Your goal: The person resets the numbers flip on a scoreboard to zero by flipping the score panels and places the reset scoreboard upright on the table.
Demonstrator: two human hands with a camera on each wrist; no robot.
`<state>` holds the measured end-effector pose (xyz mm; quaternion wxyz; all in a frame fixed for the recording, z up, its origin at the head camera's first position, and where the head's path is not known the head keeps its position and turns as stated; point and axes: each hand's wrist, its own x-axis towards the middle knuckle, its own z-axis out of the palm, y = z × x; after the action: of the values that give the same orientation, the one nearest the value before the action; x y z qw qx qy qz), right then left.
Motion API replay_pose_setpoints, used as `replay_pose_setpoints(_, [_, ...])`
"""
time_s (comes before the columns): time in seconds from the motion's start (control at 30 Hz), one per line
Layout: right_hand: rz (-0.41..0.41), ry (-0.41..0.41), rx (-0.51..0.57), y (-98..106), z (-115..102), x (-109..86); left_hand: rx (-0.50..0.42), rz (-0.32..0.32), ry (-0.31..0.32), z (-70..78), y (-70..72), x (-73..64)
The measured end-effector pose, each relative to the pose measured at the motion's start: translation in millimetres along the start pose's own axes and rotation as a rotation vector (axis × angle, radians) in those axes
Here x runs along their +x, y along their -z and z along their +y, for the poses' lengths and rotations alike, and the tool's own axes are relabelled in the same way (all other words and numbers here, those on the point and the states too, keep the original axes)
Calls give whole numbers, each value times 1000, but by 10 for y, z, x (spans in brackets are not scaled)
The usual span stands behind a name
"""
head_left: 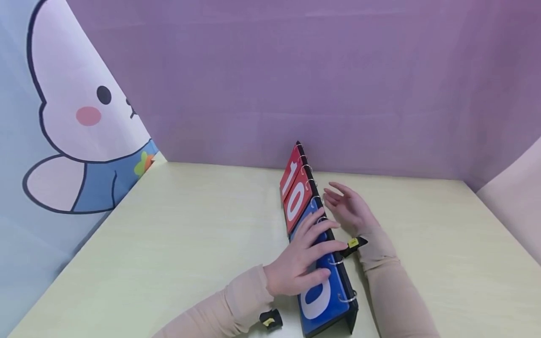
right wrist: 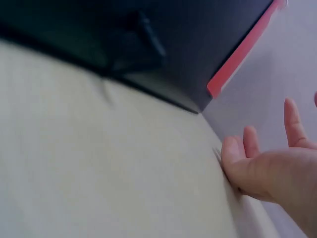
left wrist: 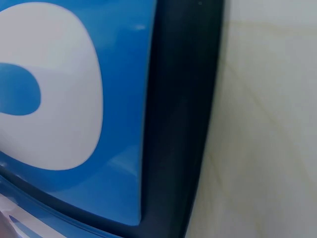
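Observation:
A flip scoreboard stands tent-like on the table, running away from me. Red cards reading 1 and 0 fill its far half; blue cards fill the near half, one showing a white 0. My left hand lies across the blue cards with fingers spread, their tips reaching the ringed top edge, and covers part of them. In the left wrist view a blue card sits against the black board. Behind the board, on its right, my right hand holds nothing, fingers loosely bent, beside the black back panel.
The pale table extends to both sides of the scoreboard. A purple cloth backdrop rises behind it, and a cloth with a cartoon rabbit hangs at the left. Black straps with cameras sit at my wrists.

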<state>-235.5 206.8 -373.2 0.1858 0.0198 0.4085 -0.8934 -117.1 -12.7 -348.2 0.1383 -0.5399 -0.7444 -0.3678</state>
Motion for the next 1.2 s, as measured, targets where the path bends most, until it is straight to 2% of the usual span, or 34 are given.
replay_pose_setpoints(0.1, [-14, -7, 35, 2, 23, -18, 2, 4, -2, 0, -1, -1])
replay_pose_setpoints(0.4, [-187, -29, -91, -54, 60, -27, -17, 8, -6, -5, -7, 0])
replay_pose_setpoints(0.53, [-214, -16, -128, -87, 81, -5, -30, 6, 4, -5, -8, -5])
replay_pose_setpoints(0.7, [-188, 20, -131, -107, 94, 8, -17, 11, -6, -4, -11, 1])
replay_pose_setpoints(0.97, [-97, 56, -113, -107, 104, 33, -25, 12, -10, -9, -10, 5])
replay_pose_setpoints(1.2, [-8, 46, -11, -91, 104, 52, -12, 14, -12, -11, -14, 7])
